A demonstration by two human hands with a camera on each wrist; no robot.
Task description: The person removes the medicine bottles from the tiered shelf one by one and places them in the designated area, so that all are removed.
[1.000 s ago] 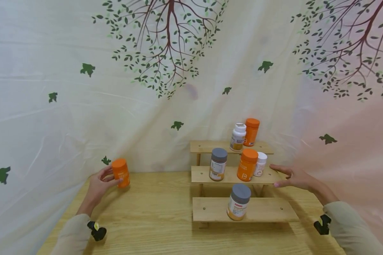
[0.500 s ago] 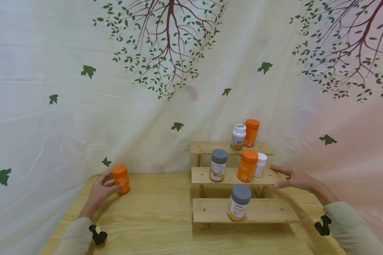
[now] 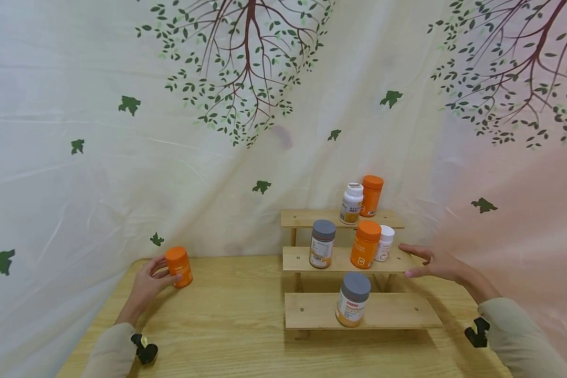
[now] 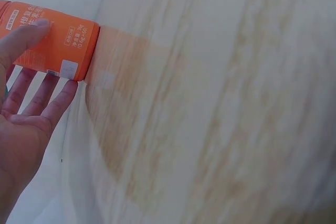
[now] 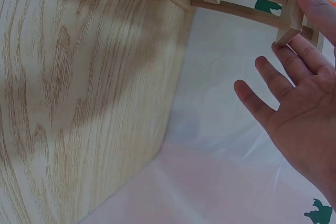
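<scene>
My left hand [image 3: 146,282] holds an orange supplement bottle [image 3: 179,267] with an orange lid at the far left of the table. In the left wrist view, thumb and fingers lie on opposite sides of the bottle [image 4: 60,43], its base right at the tabletop. My right hand [image 3: 440,264] pinches the right end of the middle plank of a wooden three-step shelf [image 3: 312,312], thumb at the front edge and index finger at the back. Its other fingers spread free in the right wrist view. Right by this hand stand a small white bottle [image 3: 385,243] and an orange bottle [image 3: 365,245].
The middle plank also bears a grey-lidded jar [image 3: 322,244]. On the top step stand a white bottle [image 3: 351,206] and an orange bottle [image 3: 373,197]; another grey-lidded jar [image 3: 352,302] is on the lowest. A leaf-printed curtain [image 3: 208,199] hangs behind the wooden table [image 3: 231,315].
My left hand has lowered the orange bottle toward the viewer onto the tabletop, then stayed nearly still. My right hand keeps its place at the shelf.
</scene>
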